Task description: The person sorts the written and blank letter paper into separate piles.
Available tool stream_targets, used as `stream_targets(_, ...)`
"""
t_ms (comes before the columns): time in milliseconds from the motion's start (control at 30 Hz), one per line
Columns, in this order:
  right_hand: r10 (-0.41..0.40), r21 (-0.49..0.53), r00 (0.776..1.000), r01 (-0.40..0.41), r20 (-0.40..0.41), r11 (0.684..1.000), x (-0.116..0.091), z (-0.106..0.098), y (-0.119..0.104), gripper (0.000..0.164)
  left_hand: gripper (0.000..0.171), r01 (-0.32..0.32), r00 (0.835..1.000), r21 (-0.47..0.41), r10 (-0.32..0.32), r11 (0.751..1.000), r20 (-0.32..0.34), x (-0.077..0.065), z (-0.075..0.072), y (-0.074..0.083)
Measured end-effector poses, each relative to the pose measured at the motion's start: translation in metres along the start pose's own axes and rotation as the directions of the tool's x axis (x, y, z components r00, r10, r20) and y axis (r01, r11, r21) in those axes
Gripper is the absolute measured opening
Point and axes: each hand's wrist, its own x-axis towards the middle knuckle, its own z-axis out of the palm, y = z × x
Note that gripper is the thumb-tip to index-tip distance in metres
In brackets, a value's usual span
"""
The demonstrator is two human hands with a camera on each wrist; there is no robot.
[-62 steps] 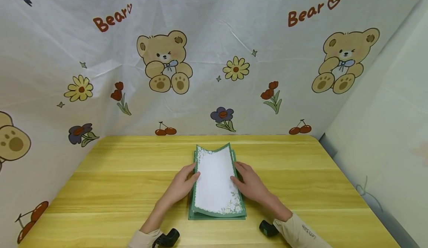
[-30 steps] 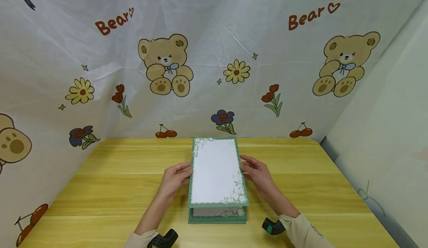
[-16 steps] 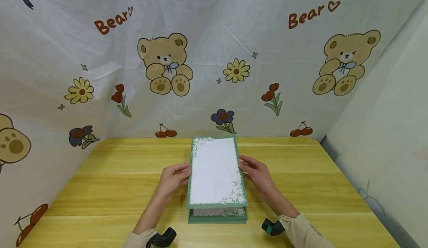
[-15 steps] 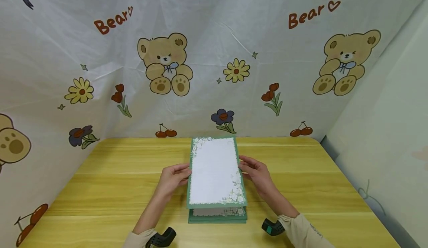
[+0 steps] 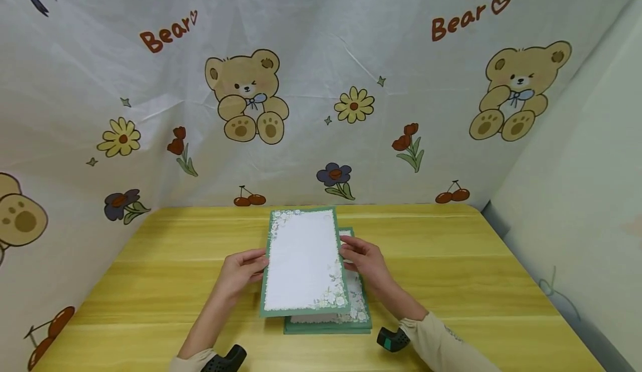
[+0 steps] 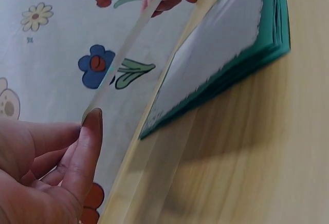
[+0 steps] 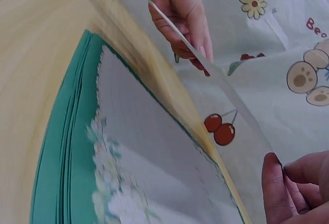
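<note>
While the left hand pinches one long edge between thumb and fingers, the right hand pinches the opposite edge, so that the sheet is stretched between the two. It is held up above the stack and the table, apart from both, and set off toward the person's left; seen from the head, it covers much of the stack, leaving a strip along the right side and the near end in sight. The sheet is white with a green border, and pale blossoms are printed at its far left and near right corners. Both wrist views show it nearly edge-on, as a thin pale strip running from one hand to the other, with a gap between it and the stack.

The stack lies flat on the table, its top face white and edged in green like the sheet, with flowers at the near right corner. Several green layers show along its side in the wrist views.

The table has a yellow wood grain. Behind it hangs a pale cloth printed with bears, flowers, cherries and the word "Bear" in reddish brown. Each arm wears a beige sleeve, and a black device sits at each wrist.
</note>
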Motion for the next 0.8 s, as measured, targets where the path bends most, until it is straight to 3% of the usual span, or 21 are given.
stream_targets(367, -0.032, 0.053, 0.99, 0.025, 0.138, 0.998, 0.0, 0.051, 0.013, 0.041, 0.04, 0.026, 0.999, 0.117, -0.021, 0.993, -0.044, -0.012, -0.053, -0.006)
stream_targets(800, -0.031, 0.064, 0.973, 0.017, 0.228, 0.998, -0.001, 0.1, 0.017, 0.042, 0.044, 0.077, 0.991, 0.18, -0.054, 0.981, -0.126, -0.021, -0.098, -0.014)
